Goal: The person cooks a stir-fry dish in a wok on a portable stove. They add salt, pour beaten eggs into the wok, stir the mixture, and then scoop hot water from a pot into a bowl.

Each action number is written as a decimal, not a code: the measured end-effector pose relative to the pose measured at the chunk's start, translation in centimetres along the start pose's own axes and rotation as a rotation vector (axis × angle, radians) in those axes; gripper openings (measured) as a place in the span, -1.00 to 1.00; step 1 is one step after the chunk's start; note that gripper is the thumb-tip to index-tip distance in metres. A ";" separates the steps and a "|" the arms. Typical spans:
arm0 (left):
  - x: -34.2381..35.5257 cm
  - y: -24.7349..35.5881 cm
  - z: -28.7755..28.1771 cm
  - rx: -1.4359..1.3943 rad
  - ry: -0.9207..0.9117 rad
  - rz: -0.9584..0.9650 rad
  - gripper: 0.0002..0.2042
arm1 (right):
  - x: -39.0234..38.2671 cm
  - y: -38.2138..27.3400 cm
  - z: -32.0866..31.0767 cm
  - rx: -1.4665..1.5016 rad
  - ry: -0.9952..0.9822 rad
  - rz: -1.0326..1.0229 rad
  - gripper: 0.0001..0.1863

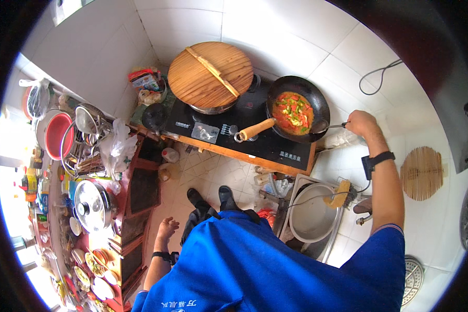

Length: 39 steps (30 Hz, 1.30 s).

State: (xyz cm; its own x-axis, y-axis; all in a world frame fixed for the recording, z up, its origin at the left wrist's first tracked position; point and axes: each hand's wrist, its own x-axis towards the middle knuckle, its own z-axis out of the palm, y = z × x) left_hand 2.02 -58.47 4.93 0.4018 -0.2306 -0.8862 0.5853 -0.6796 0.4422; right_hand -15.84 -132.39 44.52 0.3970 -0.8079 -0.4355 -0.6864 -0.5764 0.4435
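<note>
My right hand [361, 124] is closed round the dark handle of a metal cooking utensil [337, 126], a ladle or a turner. Its head rests inside the near right side of a black wok [317, 96]. Red and green cut vegetables in a reddish sauce [293, 113] lie in the wok, which has a wooden handle [259, 128] pointing left. Beneath it is a black glass cooktop [265, 147]. My left hand [167, 228] hangs low beside my body, fingers loosely apart, with nothing in it.
A wooden lid [210, 73] covers a pot on the cooktop's left. Right of me, a pale basin [312, 221] sits in a sink with a yellow sponge [341, 193] at its rim. The left counter carries a lidded steel pot [92, 205], a red bowl [59, 136] and several dishes.
</note>
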 end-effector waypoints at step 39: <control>-0.5 -1.1 0.1 -0.045 -0.007 -0.069 -0.51 | -0.1 -9.2 8.3 0.447 0.209 0.000 -0.58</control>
State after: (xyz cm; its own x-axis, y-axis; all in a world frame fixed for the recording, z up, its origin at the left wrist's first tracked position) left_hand 1.03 -57.65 4.89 0.3547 -0.1890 -0.9157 0.6427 -0.6620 0.3856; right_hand -14.62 -126.01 33.93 0.4794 -0.8415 -0.2491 -0.8624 -0.5043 0.0440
